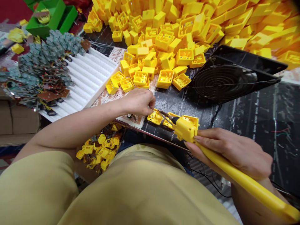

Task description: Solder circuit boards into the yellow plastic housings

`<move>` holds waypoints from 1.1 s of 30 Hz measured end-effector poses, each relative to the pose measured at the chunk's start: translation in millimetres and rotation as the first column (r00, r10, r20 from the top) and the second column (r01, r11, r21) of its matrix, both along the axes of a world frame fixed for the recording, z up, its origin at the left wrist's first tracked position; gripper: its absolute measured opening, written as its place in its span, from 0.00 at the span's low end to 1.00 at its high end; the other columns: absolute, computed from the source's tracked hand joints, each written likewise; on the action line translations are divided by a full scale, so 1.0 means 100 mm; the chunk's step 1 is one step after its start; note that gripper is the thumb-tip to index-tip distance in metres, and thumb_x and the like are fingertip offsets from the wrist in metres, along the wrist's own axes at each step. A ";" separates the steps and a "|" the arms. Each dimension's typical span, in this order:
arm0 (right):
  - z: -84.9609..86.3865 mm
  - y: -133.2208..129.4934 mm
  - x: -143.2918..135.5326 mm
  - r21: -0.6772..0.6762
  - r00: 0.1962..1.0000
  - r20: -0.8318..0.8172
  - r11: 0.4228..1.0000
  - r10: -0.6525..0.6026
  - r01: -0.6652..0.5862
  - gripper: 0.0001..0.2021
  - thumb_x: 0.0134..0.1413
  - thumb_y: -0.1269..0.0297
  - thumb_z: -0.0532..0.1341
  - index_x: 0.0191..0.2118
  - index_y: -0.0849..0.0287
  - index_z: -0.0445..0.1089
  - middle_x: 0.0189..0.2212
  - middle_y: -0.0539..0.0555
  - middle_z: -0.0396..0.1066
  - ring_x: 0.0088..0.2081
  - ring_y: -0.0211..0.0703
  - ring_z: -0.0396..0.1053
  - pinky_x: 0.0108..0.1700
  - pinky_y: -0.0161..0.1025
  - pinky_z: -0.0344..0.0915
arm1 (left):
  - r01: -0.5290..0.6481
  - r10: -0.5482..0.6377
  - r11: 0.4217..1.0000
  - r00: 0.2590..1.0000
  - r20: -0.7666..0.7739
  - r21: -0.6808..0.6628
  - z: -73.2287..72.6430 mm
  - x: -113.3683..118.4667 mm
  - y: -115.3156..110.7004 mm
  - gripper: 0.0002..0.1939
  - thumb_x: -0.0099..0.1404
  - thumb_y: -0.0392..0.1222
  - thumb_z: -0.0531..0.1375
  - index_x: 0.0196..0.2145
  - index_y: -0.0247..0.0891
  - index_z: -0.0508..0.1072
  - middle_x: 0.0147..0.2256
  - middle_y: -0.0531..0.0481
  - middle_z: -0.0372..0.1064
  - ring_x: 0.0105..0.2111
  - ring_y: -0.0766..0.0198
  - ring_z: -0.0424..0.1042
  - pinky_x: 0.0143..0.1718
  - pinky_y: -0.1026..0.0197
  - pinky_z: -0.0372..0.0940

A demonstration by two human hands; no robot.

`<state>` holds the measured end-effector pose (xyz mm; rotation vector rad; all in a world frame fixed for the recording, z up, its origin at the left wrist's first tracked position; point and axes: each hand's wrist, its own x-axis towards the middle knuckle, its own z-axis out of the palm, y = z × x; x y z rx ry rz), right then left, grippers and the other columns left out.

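Observation:
Three small yellow housings stand in a row near the bench's front edge: a left one (155, 117), a middle one (168, 120) and a right one (191, 120). My left hand (140, 101) is closed above the left housing, fingertips pinched at its upper edge; what they hold, if anything, is too small to name. My right hand (225, 148) grips a yellow soldering gun (187, 129) with a long yellow handle. The gun's thin metal tip reaches left over the middle housing toward my left fingertips.
Yellow housings (164, 40) are heaped at the back. A black fan (220, 82) stands at right on the dark bench (264, 115). White ribbed foam (93, 72) bears wired circuit boards (44, 62) at left. Green bins (47, 18) sit behind; more yellow parts (103, 151) lie below the bench edge.

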<state>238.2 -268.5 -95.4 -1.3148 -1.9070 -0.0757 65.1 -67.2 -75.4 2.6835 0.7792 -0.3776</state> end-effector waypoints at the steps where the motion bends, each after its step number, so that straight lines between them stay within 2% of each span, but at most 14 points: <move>1: 0.00 0.01 0.00 0.003 1.000 0.005 1.000 -0.003 0.003 0.06 0.58 0.64 0.67 0.34 0.54 0.69 0.26 0.48 0.74 0.26 0.38 0.74 0.29 0.31 0.74 | -0.001 0.001 1.000 1.000 -0.003 -0.003 0.00 0.00 0.00 0.06 0.54 0.38 0.63 0.29 0.39 0.80 0.29 0.50 0.74 0.32 0.61 0.71 0.35 0.61 0.59; 5: 0.00 0.04 -0.02 0.062 0.995 0.066 0.995 0.070 -0.074 0.08 0.54 0.67 0.70 0.35 0.57 0.69 0.26 0.49 0.74 0.25 0.36 0.73 0.29 0.29 0.73 | -0.011 0.011 1.000 1.000 -0.011 -0.001 0.02 0.01 -0.01 0.07 0.54 0.38 0.62 0.30 0.38 0.81 0.30 0.49 0.74 0.34 0.58 0.72 0.35 0.60 0.59; 7: 0.01 0.02 -0.01 0.046 0.994 0.056 0.994 0.098 -0.101 0.08 0.54 0.67 0.70 0.36 0.56 0.70 0.26 0.49 0.74 0.25 0.35 0.73 0.29 0.29 0.73 | 0.000 0.000 1.000 1.000 -0.022 0.014 0.03 0.02 -0.01 0.07 0.54 0.38 0.62 0.31 0.38 0.81 0.31 0.49 0.75 0.34 0.58 0.72 0.34 0.61 0.59; 11: -0.01 -0.07 0.06 -0.058 0.999 -0.019 0.997 -0.048 0.047 0.06 0.62 0.61 0.63 0.35 0.55 0.70 0.28 0.51 0.74 0.26 0.37 0.73 0.25 0.31 0.71 | 0.015 -0.014 0.999 0.999 -0.039 0.030 0.03 0.02 -0.02 0.08 0.55 0.39 0.62 0.32 0.39 0.81 0.32 0.50 0.76 0.35 0.60 0.73 0.35 0.62 0.60; 13: -0.03 -0.10 0.09 -0.046 0.994 -0.033 0.994 -0.101 0.100 0.07 0.63 0.61 0.61 0.34 0.54 0.69 0.27 0.50 0.74 0.24 0.37 0.72 0.21 0.30 0.68 | 0.018 -0.016 0.999 0.999 -0.035 0.032 0.02 0.02 -0.01 0.08 0.55 0.39 0.62 0.32 0.39 0.81 0.32 0.49 0.76 0.35 0.59 0.73 0.35 0.61 0.60; 15: -0.03 -0.10 0.08 -0.008 0.994 -0.047 0.995 -0.100 0.100 0.05 0.61 0.64 0.63 0.33 0.54 0.68 0.26 0.49 0.73 0.22 0.37 0.71 0.19 0.29 0.66 | 0.024 -0.023 0.999 0.999 -0.037 0.032 0.02 0.02 -0.01 0.08 0.55 0.39 0.62 0.32 0.40 0.81 0.32 0.49 0.76 0.35 0.59 0.73 0.35 0.61 0.60; 21: -0.01 -0.08 0.00 0.013 0.990 -0.108 0.996 -0.091 0.093 0.06 0.57 0.70 0.66 0.35 0.55 0.68 0.25 0.49 0.73 0.23 0.38 0.72 0.21 0.31 0.69 | 0.042 -0.041 0.998 0.998 -0.039 0.045 0.05 0.00 -0.02 0.08 0.57 0.38 0.62 0.33 0.39 0.80 0.32 0.49 0.76 0.36 0.58 0.73 0.35 0.61 0.60; 23: -0.05 -0.12 0.00 0.039 0.985 -0.153 0.996 -0.077 0.084 0.08 0.53 0.73 0.68 0.36 0.56 0.69 0.26 0.48 0.73 0.24 0.38 0.73 0.23 0.31 0.70 | 0.021 -0.022 1.000 1.000 -0.003 -0.023 0.08 -0.05 -0.01 0.09 0.57 0.38 0.63 0.36 0.39 0.80 0.34 0.49 0.77 0.38 0.59 0.74 0.37 0.62 0.61; 24: -0.09 -0.15 0.00 0.045 0.977 -0.182 0.991 -0.114 0.124 0.09 0.52 0.72 0.69 0.37 0.57 0.71 0.27 0.49 0.74 0.25 0.38 0.73 0.24 0.32 0.71 | -0.001 0.004 0.997 0.999 0.033 -0.083 0.08 -0.09 0.00 0.10 0.58 0.38 0.63 0.38 0.39 0.80 0.36 0.49 0.77 0.38 0.60 0.74 0.39 0.63 0.62; 26: -0.15 -0.21 -0.01 0.033 0.937 -0.246 0.964 -0.248 0.264 0.12 0.50 0.69 0.71 0.42 0.55 0.74 0.31 0.50 0.76 0.27 0.40 0.73 0.24 0.35 0.70 | -0.064 0.093 0.975 0.987 0.129 -0.211 0.06 -0.19 0.03 0.11 0.61 0.37 0.62 0.41 0.38 0.79 0.38 0.49 0.78 0.39 0.62 0.74 0.41 0.63 0.63; 28: -0.21 -0.26 -0.01 -0.026 0.889 -0.269 0.926 -0.370 0.378 0.19 0.52 0.64 0.71 0.50 0.51 0.73 0.34 0.49 0.77 0.26 0.42 0.73 0.24 0.38 0.69 | -0.116 0.185 0.952 0.956 0.229 -0.284 0.00 -0.27 0.06 0.10 0.64 0.37 0.60 0.41 0.36 0.79 0.37 0.49 0.78 0.37 0.64 0.75 0.43 0.63 0.64; 30: -0.25 -0.29 -0.02 -0.088 0.876 -0.254 0.911 -0.411 0.402 0.25 0.53 0.62 0.70 0.57 0.48 0.70 0.34 0.49 0.77 0.27 0.45 0.74 0.24 0.39 0.69 | -0.111 0.203 0.948 0.932 0.301 -0.298 -0.07 -0.33 0.08 0.09 0.64 0.36 0.60 0.39 0.36 0.80 0.35 0.49 0.79 0.35 0.64 0.75 0.43 0.62 0.64; 33: -0.28 -0.31 -0.01 -0.111 0.883 -0.224 0.911 -0.413 0.397 0.26 0.54 0.61 0.70 0.59 0.47 0.68 0.34 0.48 0.77 0.28 0.46 0.75 0.24 0.39 0.69 | -0.042 0.121 0.974 0.927 0.355 -0.221 -0.16 -0.36 0.04 0.08 0.64 0.38 0.61 0.39 0.37 0.81 0.34 0.49 0.79 0.35 0.62 0.75 0.44 0.60 0.64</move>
